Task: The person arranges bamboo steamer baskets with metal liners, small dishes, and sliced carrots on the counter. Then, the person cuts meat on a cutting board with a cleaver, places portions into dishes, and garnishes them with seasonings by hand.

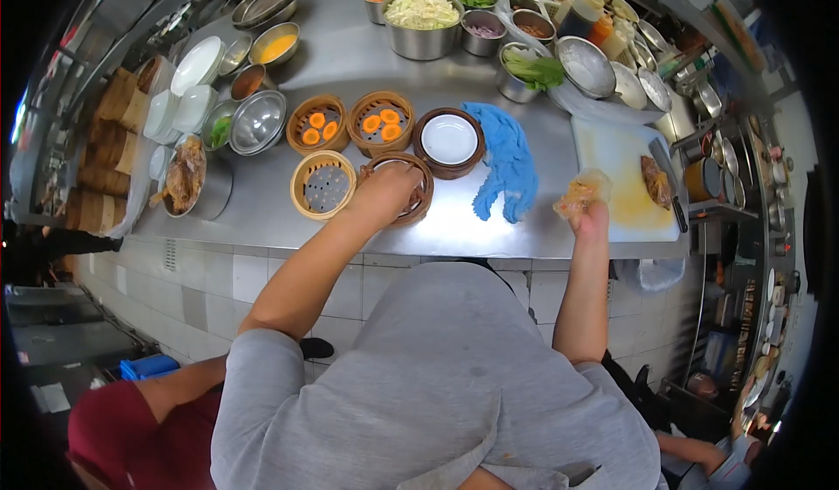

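Note:
My left hand (395, 191) reaches over a dark-rimmed bamboo steamer (426, 203) near the table's front edge, its fingertips partly hidden inside. Beside it stands a lighter steamer (299, 184) with a perforated metal base. Two more steamers behind hold orange carrot slices (320, 128). A white dish (449, 139) sits in another dark steamer to the right. My right hand (587, 214) is raised at the left edge of the cutting board (614, 145). Crinkled clear plastic (584, 192) with orange-brown stains covers its fingers, so their grip is hidden.
A blue cloth (504, 162) lies mid-table. On the board are a browned piece of meat (655, 182) and a knife (678, 213). Browned meat (185, 175) rests on a pot at left. A pot of chopped cabbage (423, 11) stands behind. A person in a red shirt (131, 437) is at lower left.

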A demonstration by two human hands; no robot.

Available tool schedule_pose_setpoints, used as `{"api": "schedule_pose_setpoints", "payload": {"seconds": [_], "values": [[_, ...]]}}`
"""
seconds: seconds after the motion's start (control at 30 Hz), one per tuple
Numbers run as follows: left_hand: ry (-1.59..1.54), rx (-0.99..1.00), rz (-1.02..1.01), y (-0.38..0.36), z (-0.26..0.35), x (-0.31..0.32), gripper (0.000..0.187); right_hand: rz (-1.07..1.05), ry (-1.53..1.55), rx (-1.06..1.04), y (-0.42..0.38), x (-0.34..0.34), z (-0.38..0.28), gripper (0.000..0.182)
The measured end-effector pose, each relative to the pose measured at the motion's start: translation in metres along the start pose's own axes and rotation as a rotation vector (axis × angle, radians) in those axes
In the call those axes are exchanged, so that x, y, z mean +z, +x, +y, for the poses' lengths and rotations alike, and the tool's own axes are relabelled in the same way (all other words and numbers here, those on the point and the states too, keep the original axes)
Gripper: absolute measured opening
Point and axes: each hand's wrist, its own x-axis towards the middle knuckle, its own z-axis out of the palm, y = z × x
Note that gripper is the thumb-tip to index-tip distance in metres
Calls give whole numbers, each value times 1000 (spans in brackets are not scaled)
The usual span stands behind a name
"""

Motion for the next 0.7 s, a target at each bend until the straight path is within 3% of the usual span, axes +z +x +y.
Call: {"api": "schedule_pose_setpoints", "payload": {"seconds": [0.07,0.2,0.27,0.4,0.47,0.6,0.67,0.7], "values": [[-289,-106,-29,-2,-2,-1,28,-98,3,-4,16,-24,-4,39],[-372,-206,57,-1,3,-21,28,-153,-4,51,24,-41,-5,40],[-109,150,175,1,7,-18,18,-160,10,43,20,-39,-4,40],[141,206,49,12,16,21,18,-36,32,7,0,-3,-1,40],[220,111,-58,20,17,31,20,-21,6,1,-10,8,-2,35],[118,-33,-5,44,-1,25,16,-100,-9,10,3,-8,-6,36],[-185,-201,-23,43,-9,-11,19,-106,-75,-17,4,-14,-5,36],[-185,-202,-24,39,-19,-18,19,-105,-75,-16,3,-14,-5,36]]}}
